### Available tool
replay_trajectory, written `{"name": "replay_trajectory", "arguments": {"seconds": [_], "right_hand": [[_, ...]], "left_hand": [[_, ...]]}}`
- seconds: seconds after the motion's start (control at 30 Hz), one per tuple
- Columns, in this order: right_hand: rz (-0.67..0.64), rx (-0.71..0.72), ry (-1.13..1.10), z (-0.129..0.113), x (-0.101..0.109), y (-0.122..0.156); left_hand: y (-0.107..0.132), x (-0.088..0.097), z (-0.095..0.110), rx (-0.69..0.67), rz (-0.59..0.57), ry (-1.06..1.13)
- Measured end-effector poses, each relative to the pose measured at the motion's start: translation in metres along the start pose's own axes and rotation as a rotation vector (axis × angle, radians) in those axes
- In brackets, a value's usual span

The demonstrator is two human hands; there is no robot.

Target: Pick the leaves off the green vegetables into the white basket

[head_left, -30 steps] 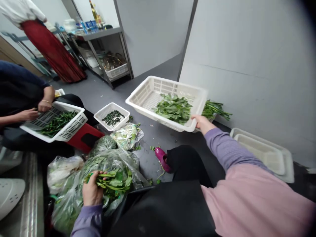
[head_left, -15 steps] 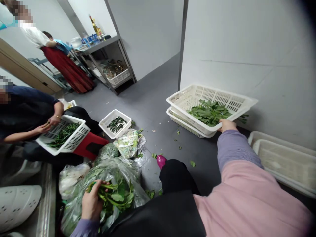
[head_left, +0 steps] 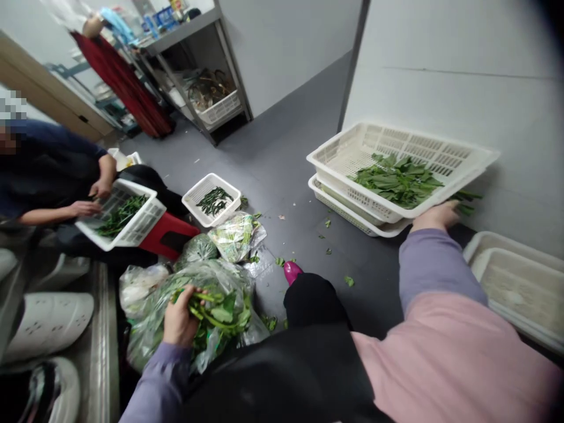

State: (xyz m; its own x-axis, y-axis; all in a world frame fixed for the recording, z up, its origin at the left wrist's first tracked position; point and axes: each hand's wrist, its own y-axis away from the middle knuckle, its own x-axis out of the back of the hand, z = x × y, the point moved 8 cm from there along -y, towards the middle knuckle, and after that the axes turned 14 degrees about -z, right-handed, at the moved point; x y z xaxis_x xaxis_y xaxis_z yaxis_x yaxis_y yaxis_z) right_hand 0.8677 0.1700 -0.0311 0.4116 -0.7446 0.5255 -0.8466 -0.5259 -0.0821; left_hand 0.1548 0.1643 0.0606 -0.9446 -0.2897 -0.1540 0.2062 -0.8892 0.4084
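My left hand (head_left: 180, 317) is closed around the stems of a bunch of leafy greens (head_left: 222, 314), held over a large clear plastic bag (head_left: 152, 329) of more greens. My right hand (head_left: 434, 217) reaches out to the near right corner of a white slatted basket (head_left: 335, 176), beside its rim. Leafy greens (head_left: 396, 182) lie in that basket. Just past my right fingers, green stems (head_left: 467, 202) stick out beyond the rim. Those fingers are blurred and partly hidden, so whether they grip anything is unclear. The basket rests tilted on another white basket (head_left: 337, 212).
A seated co-worker's hands (head_left: 90, 202) are over a white basket (head_left: 152, 217) of greens. A small basket (head_left: 187, 202) with green pieces and a bag of stalks (head_left: 238, 238) sit on the floor. Stacked white trays (head_left: 520, 288) stand at right. Footwear (head_left: 53, 323) fills a left rack.
The view has shifted a little. My right hand has slid along outside the basket rim, further toward the stems by the wall. My left hand keeps its bunch. The co-worker's hands have moved slightly.
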Motion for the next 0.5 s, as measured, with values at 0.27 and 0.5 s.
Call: {"name": "replay_trajectory", "arguments": {"seconds": [0.27,0.5], "right_hand": [[-0.602,0.766,0.077,-0.185,-0.107,0.256],[-1.382,1.333,0.010,-0.301,-0.126,0.535]], "left_hand": [[0.001,0.020,-0.001,-0.010,-0.017,0.283],[0.018,0.066,-0.007,-0.063,-0.137,0.445]]}}
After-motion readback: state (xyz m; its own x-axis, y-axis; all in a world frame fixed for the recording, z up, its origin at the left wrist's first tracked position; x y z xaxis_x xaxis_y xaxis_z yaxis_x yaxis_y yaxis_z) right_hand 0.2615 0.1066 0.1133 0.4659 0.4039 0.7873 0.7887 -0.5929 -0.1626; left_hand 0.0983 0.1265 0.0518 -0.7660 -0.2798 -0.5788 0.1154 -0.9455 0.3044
